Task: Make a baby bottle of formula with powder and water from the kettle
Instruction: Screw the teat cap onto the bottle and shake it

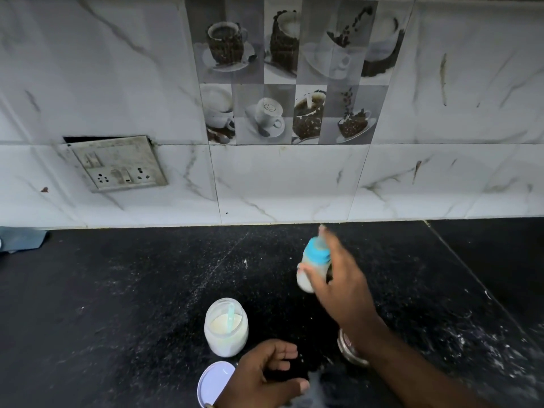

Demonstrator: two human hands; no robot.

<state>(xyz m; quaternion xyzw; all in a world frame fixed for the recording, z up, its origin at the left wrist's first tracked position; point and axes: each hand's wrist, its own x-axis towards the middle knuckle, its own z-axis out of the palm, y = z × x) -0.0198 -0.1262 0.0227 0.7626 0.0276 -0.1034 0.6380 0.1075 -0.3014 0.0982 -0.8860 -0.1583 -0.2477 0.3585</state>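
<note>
Gripping the baby bottle (313, 265), the right hand (341, 278) holds it clear of the black counter (117, 304), nearer the back edge by the tiled wall (265, 184); fingers wrap the body, blue collar up, milky white contents inside, all motion-blurred. Left hand (262, 375) hovers at the front edge, fingers loosely curled, holding nothing. Open powder jar (226, 329) stands near the front edge just left of that hand, pale blue scoop (230, 316) stuck in the powder. Its lid (215, 382) lies flat at the front edge. Metal object (350, 346), partly hidden under the right forearm. Wall socket (117, 163) upper left.
</note>
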